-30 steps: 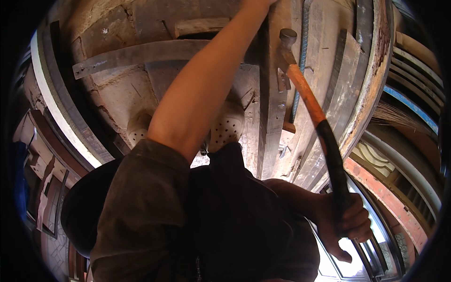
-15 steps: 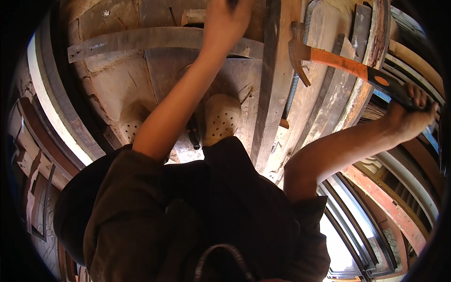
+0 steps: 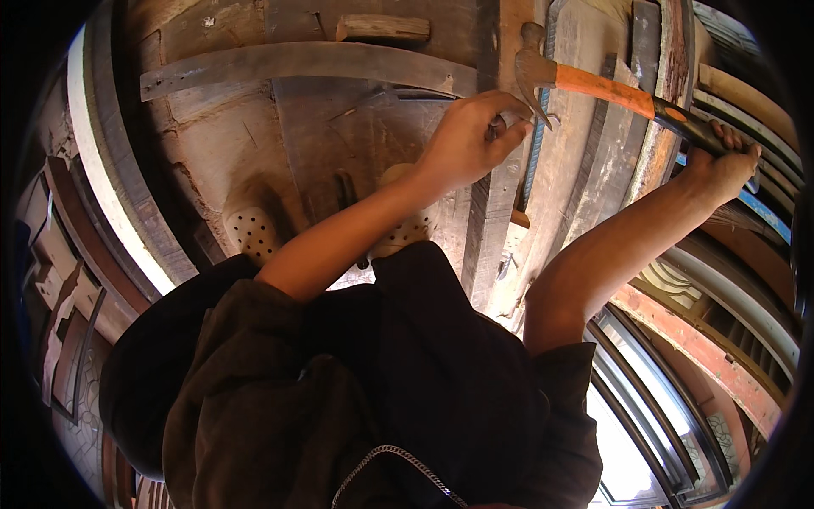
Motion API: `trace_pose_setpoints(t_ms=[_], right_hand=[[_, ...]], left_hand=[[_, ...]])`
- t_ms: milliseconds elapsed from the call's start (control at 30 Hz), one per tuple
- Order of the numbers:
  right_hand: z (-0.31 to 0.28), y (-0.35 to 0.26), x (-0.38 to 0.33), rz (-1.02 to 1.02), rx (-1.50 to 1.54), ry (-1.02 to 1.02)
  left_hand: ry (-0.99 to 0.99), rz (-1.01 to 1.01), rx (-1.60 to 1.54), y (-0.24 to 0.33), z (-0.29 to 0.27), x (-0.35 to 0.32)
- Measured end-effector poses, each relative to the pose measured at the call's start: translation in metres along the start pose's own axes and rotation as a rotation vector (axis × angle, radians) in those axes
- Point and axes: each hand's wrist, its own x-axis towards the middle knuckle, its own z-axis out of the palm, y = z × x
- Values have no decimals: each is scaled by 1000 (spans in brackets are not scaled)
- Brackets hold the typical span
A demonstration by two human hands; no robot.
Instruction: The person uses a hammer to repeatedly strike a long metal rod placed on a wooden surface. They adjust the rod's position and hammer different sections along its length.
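Note:
My left hand [image 3: 465,142] reaches forward over an upright dark wooden plank [image 3: 485,222]. Its thumb and fingers pinch a small dark nail-like piece [image 3: 493,129] against the plank's edge. My right hand [image 3: 721,165] is out to the right, gripping the black end of a claw hammer [image 3: 609,88] with an orange handle. The hammer lies almost level, and its steel head [image 3: 532,63] hangs just above and to the right of my left fingertips, not touching them.
Weathered boards and a long curved wooden strip [image 3: 297,64] lie beneath my hands. My feet in pale perforated sandals [image 3: 253,234] stand on them. Stacked wooden frames [image 3: 721,280] fill the right side, and a white curved rim [image 3: 110,195] runs down the left.
The hammer has swung from upright beside the plank to nearly level on the right. My left hand came down from the top edge and now pinches at the plank.

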Motion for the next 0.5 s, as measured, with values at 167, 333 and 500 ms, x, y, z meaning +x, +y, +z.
trace_pose_setpoints(t_ms=[167,333,500], right_hand=[[-3,1,-4,-22,28,32],[1,3,-18,-96,-2,96],[19,-9,-32,-193,10,153]], left_hand=[[-10,-13,75,0,1,-3],[-177,114,128,-20,4,-20],[-94,-61,133,-13,-19,-14]])
